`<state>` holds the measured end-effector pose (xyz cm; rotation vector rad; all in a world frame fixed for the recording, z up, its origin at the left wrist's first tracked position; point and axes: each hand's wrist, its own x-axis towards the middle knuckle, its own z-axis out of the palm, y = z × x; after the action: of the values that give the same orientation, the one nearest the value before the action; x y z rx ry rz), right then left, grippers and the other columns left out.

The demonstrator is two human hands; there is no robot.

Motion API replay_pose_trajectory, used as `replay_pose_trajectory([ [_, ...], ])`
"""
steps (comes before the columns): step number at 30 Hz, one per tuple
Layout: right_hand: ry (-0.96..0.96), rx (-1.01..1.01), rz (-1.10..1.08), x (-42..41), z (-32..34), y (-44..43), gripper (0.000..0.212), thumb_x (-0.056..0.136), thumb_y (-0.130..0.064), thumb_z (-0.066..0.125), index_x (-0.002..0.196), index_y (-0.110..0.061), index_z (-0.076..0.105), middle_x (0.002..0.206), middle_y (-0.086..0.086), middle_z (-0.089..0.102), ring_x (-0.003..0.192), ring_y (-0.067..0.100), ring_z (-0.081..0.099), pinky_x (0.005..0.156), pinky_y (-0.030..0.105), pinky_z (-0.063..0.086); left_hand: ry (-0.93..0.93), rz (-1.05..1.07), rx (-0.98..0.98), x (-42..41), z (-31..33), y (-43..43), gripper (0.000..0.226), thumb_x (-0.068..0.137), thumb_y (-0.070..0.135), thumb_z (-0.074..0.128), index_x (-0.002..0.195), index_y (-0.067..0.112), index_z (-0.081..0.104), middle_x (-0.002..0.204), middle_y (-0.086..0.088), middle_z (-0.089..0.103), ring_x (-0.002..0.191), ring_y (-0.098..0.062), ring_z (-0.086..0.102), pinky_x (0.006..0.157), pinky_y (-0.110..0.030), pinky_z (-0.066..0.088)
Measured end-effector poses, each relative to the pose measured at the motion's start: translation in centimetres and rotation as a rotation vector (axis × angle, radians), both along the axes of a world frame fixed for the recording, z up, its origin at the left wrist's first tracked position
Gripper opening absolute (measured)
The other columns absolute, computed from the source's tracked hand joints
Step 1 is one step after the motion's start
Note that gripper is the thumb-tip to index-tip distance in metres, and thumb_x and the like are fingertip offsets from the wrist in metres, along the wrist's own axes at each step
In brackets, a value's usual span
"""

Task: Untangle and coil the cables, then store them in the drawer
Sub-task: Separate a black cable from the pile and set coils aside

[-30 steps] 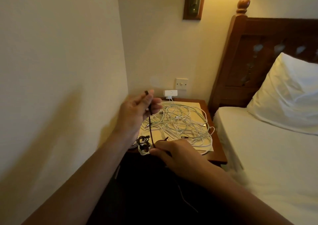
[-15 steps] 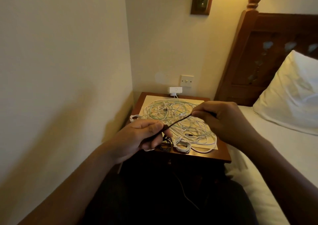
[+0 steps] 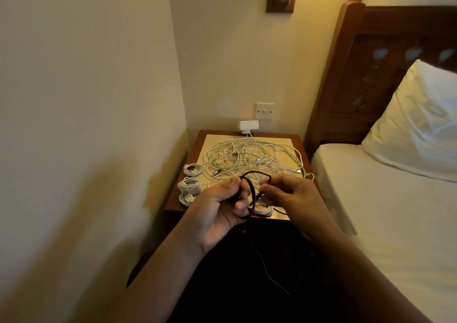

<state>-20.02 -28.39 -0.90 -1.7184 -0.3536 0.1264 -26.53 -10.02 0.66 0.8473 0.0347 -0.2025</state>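
Observation:
A black cable (image 3: 252, 191) arcs in a loop between my two hands above the front edge of the wooden nightstand (image 3: 303, 150). My left hand (image 3: 220, 209) grips one part of it in curled fingers. My right hand (image 3: 288, 194) pinches the other side of the loop. The cable's loose end trails down into the dark below. Behind the hands, a tangle of white and pale green cables (image 3: 252, 158) is spread over the tabletop. Three small white coiled cables (image 3: 190, 186) lie along its left edge, and another white coil (image 3: 263, 210) lies under my hands.
A white charger (image 3: 248, 126) is plugged in at the wall behind the nightstand, below a wall switch (image 3: 264, 111). A bed with a white sheet (image 3: 385, 211) and pillow (image 3: 418, 122) stands close on the right. A wall runs along the left.
The black cable was stretched straight between my hands; now my hands have come together and it bends into a loop. The view has moved closer to the nightstand.

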Motion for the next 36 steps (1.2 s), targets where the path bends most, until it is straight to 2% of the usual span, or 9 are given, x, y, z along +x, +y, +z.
replay_pose_trajectory([
  [2,0.181,0.226,-0.023,-0.3,-0.4,0.3,0.012,0.092,-0.006,0.071,0.104,-0.006,0.074,0.09,0.011,0.078,0.082,0.021,0.074,0.075,0.026,0.061,0.023,-0.004,0.024,0.0,-0.5,-0.7,0.018,0.096,0.015,0.05,0.088,0.002,0.061,0.075,-0.007,0.05,0.059,-0.013,0.049,0.052,-0.02,0.042],
  [7,0.382,0.421,-0.014,-0.9,-0.9,0.3,0.012,0.092,-0.003,0.068,0.104,-0.001,0.068,0.087,0.013,0.075,0.071,0.016,0.071,0.065,0.022,0.059,0.09,0.058,0.184,0.2,-1.6,-0.9,0.023,0.1,0.015,0.05,0.089,0.001,0.064,0.071,-0.007,0.049,0.063,-0.016,0.053,0.054,-0.022,0.048],
  [15,0.615,0.369,0.215,-1.9,-2.9,1.4,0.028,0.078,-0.022,0.079,0.102,-0.007,0.075,0.095,0.013,0.072,0.073,0.012,0.063,0.06,0.018,0.051,0.123,0.08,0.266,-0.2,-1.5,-1.5,0.024,0.104,0.012,0.047,0.091,0.004,0.065,0.073,-0.005,0.067,0.063,-0.013,0.065,0.056,-0.025,0.054],
  [17,0.615,0.361,0.262,-2.0,-3.2,1.4,0.017,0.089,-0.019,0.069,0.099,-0.01,0.08,0.097,0.011,0.072,0.074,0.011,0.059,0.065,0.019,0.05,0.13,0.159,0.298,-0.2,-1.7,-1.3,0.022,0.103,0.011,0.05,0.092,0.003,0.068,0.074,-0.006,0.067,0.063,-0.011,0.065,0.057,-0.024,0.056],
  [22,0.691,0.433,0.323,-2.1,-2.5,1.4,0.03,0.098,-0.026,0.053,0.102,-0.018,0.082,0.086,0.001,0.067,0.075,0.011,0.055,0.073,0.028,0.041,0.031,0.334,0.555,-0.4,-2.5,-1.7,0.022,0.102,0.015,0.057,0.09,0.011,0.076,0.086,-0.01,0.077,0.077,-0.016,0.071,0.069,-0.026,0.059],
  [26,0.383,0.031,0.195,-2.4,-1.9,1.9,0.019,0.099,-0.017,0.063,0.112,-0.023,0.076,0.087,-0.006,0.073,0.079,0.009,0.061,0.071,0.028,0.046,-0.05,0.385,0.757,-0.5,-2.7,-2.1,0.023,0.103,0.019,0.057,0.093,0.017,0.077,0.09,-0.001,0.078,0.088,-0.015,0.074,0.082,-0.027,0.057],
  [29,0.069,-0.326,0.133,-2.8,-2.1,2.0,0.024,0.103,-0.016,0.059,0.119,-0.028,0.073,0.086,-0.009,0.073,0.072,0.002,0.063,0.067,0.024,0.054,-0.06,0.497,0.885,0.1,-2.7,-1.7,0.026,0.103,0.023,0.056,0.084,0.024,0.074,0.07,0.013,0.07,0.068,-0.004,0.062,0.067,-0.017,0.047],
  [33,-0.153,-0.482,0.167,-3.8,-1.1,1.0,0.023,0.106,-0.021,0.054,0.117,-0.028,0.073,0.09,-0.012,0.073,0.072,-0.004,0.061,0.068,0.017,0.05,0.042,0.584,0.885,1.7,-3.0,1.1,0.035,0.104,0.027,0.053,0.076,0.035,0.073,0.062,0.007,0.059,0.068,-0.013,0.054,0.07,-0.033,0.043],
  [36,-0.317,-0.57,0.124,-3.9,-0.4,0.3,0.024,0.107,-0.026,0.052,0.116,-0.028,0.074,0.099,-0.013,0.07,0.088,0.001,0.06,0.079,0.025,0.052,0.085,0.57,0.801,1.8,-3.1,1.4,0.035,0.105,0.029,0.052,0.079,0.031,0.075,0.064,0.005,0.059,0.072,-0.018,0.053,0.073,-0.039,0.047],
])
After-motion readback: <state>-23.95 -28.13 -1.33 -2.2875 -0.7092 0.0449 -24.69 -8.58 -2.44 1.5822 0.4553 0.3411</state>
